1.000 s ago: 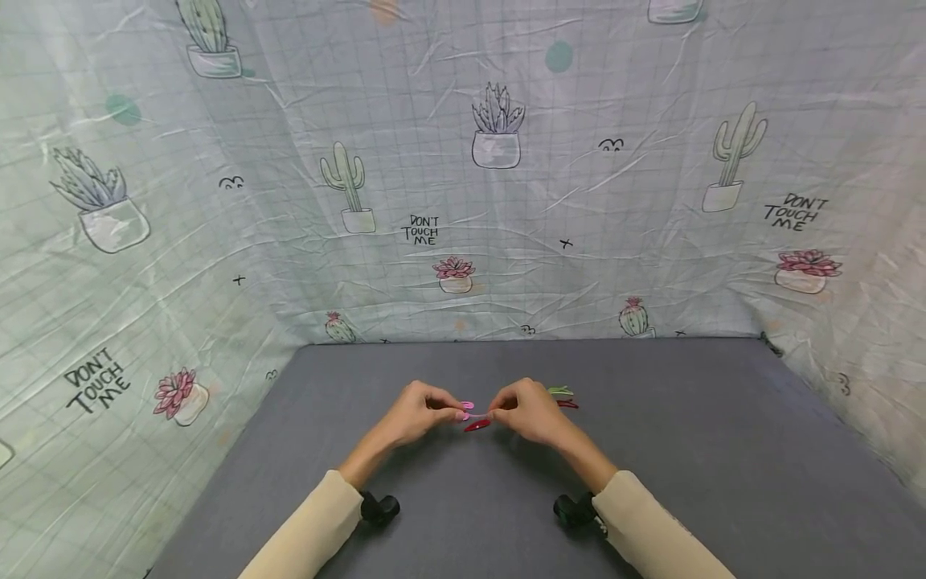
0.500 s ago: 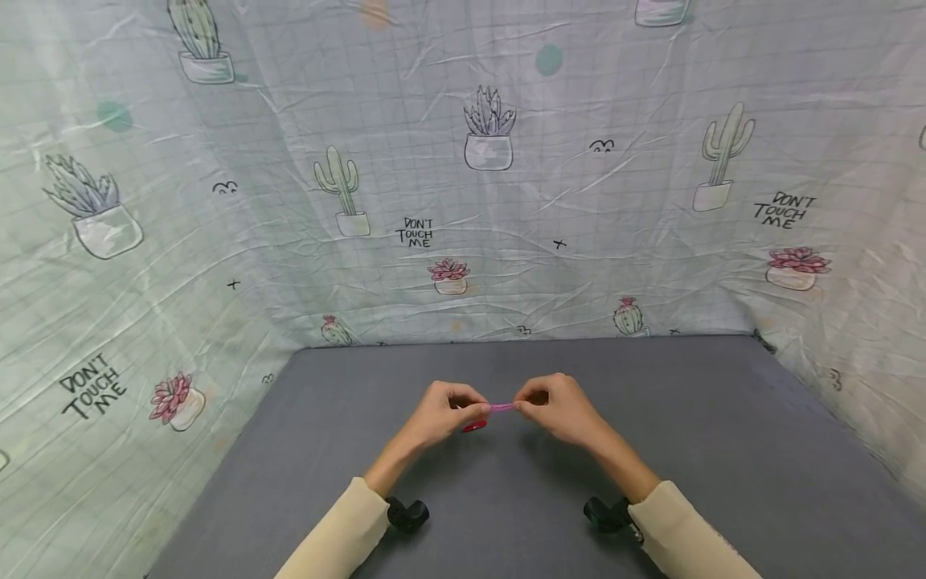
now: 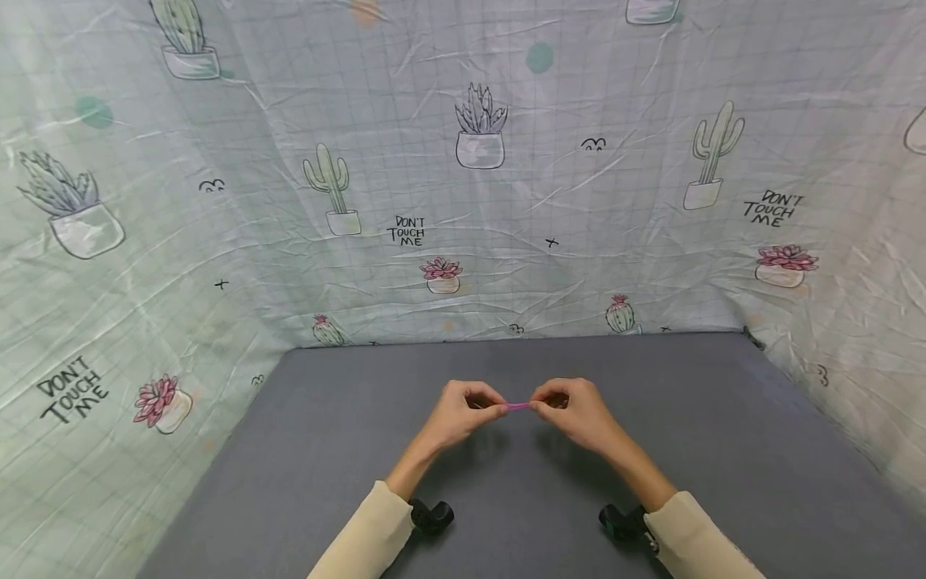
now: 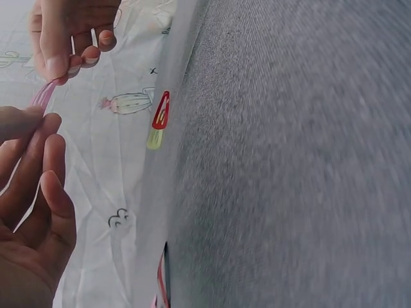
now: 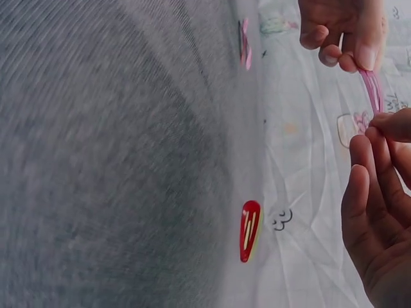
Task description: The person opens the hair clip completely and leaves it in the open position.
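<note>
A pink snap hair clip (image 3: 518, 406) is stretched between both hands above the table. My left hand (image 3: 463, 412) pinches one end between thumb and fingertips, and my right hand (image 3: 577, 412) pinches the other. Up close in the right wrist view, the slotted pink clip (image 5: 372, 90) runs lengthwise from one set of fingertips to the other. Below the hands, a red hair clip (image 4: 162, 109) lies on the table with a yellow-green clip (image 4: 155, 139) beside it. In the head view the hands hide the clips on the table.
Another clip, pink and dark, (image 5: 244, 43) lies on the table at the top of the right wrist view. The grey tabletop (image 3: 347, 450) ends at a hanging cloth (image 3: 506, 297) printed with cacti, behind and at both sides.
Both hands have moved right together, still holding the pink hair clip. The loose clips on the table, visible in the head view a second ago, are now hidden behind the hands.
</note>
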{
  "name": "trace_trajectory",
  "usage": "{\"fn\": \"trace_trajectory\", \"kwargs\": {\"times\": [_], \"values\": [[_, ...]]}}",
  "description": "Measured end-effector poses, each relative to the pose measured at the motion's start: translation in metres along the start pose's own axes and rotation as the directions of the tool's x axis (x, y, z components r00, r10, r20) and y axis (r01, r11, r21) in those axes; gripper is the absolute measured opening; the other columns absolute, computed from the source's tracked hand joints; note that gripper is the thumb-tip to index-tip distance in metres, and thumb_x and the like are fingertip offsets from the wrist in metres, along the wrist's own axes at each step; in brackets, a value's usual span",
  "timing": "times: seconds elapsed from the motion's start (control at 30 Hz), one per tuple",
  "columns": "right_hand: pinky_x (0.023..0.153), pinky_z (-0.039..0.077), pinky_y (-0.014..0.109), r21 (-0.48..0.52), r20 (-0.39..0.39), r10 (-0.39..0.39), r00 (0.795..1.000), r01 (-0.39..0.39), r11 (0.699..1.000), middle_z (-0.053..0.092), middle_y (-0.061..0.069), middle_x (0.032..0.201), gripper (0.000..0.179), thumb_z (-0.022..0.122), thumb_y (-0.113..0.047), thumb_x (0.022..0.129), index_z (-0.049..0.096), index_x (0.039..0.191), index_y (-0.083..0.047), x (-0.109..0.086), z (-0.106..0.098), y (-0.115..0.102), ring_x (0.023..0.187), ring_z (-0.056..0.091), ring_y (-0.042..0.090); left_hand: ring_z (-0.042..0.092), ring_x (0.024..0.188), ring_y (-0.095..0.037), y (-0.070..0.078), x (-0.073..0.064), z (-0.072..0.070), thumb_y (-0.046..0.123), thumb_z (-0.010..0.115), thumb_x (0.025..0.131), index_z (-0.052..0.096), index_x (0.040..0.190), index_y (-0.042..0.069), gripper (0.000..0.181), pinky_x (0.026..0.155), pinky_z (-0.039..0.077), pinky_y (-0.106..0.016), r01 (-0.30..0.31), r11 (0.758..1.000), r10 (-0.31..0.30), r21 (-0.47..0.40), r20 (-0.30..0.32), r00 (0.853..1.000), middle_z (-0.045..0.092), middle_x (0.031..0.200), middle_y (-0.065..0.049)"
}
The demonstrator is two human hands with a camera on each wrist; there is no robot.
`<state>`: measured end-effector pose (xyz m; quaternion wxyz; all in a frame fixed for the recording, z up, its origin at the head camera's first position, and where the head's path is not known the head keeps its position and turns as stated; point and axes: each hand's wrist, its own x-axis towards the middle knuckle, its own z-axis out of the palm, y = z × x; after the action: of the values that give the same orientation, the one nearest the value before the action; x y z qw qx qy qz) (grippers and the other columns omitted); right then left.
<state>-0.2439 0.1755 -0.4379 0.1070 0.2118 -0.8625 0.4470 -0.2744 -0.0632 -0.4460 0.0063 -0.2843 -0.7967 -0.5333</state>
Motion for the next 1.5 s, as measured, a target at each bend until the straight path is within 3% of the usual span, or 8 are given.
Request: {"fn": "trace_trajectory", "kwargs": {"times": [0.13,0.33,0.53,0.97,1.2,1.5], "values": [[0.065,0.055,0.025,0.004,0.000,-0.004,1.000,0.004,1.000,0.076,0.002,0.087,0.006,0.079,-0.015,0.092,0.079,0.091,-0.009,0.000,-0.001,0.005,0.071,0.065,0.004,0.066,0.069,-0.010,0.000,0.002,0.006,0.015,0.080,0.091,0.081,0.093,0.009,0.006,0.063,0.052,-0.021,0.016,1.000,-0.016,0.011,-0.004,1.000,0.078,0.086,-0.011],[0.062,0.053,0.025,0.013,0.005,0.012,1.000,-0.012,1.000,0.073,-0.003,0.077,0.006,0.082,-0.013,0.088,0.078,0.084,-0.015,0.000,-0.002,0.012,0.066,0.063,0.004,0.067,0.070,-0.007,-0.001,0.004,0.012,0.014,0.077,0.092,0.080,0.092,0.010,0.005,0.064,0.054,-0.022,0.008,0.999,-0.008,0.049,0.012,1.000,0.078,0.086,-0.006],[0.058,0.052,0.025,0.051,0.048,-0.008,0.999,0.005,0.999,0.074,-0.001,0.077,0.011,0.082,-0.009,0.087,0.077,0.079,-0.015,-0.001,-0.003,0.016,0.063,0.061,0.004,0.064,0.066,-0.003,-0.002,0.002,0.012,0.015,0.080,0.090,0.082,0.088,0.012,0.004,0.061,0.052,-0.022,0.019,0.997,-0.021,0.072,0.018,1.000,0.078,0.082,-0.003],[0.053,0.048,0.024,0.107,0.118,-0.049,0.992,0.036,0.994,0.072,0.003,0.075,0.014,0.081,-0.004,0.086,0.075,0.076,-0.012,-0.005,0.000,0.029,0.058,0.054,0.003,0.061,0.060,-0.003,-0.007,0.000,0.018,0.007,0.082,0.085,0.081,0.081,0.011,0.005,0.058,0.052,-0.021,0.006,0.997,-0.010,0.071,0.053,0.999,0.077,0.076,-0.005],[0.053,0.047,0.024,0.118,0.090,-0.066,0.994,0.055,0.991,0.072,0.004,0.074,0.017,0.080,-0.001,0.085,0.073,0.073,-0.011,-0.005,0.002,0.029,0.056,0.054,0.002,0.060,0.059,-0.001,-0.010,-0.002,0.020,0.007,0.081,0.082,0.081,0.078,0.015,0.009,0.057,0.052,-0.022,0.001,0.998,-0.003,0.059,0.042,0.999,0.076,0.073,-0.002],[0.051,0.045,0.023,0.128,0.099,-0.080,0.992,0.067,0.989,0.071,0.003,0.072,0.018,0.078,-0.001,0.086,0.072,0.072,-0.011,-0.006,0.004,0.027,0.054,0.049,0.000,0.061,0.061,-0.001,-0.011,-0.004,0.019,0.008,0.080,0.087,0.082,0.082,0.011,0.006,0.059,0.051,-0.020,-0.025,0.998,0.020,0.056,0.077,0.997,0.077,0.078,-0.003]]}}
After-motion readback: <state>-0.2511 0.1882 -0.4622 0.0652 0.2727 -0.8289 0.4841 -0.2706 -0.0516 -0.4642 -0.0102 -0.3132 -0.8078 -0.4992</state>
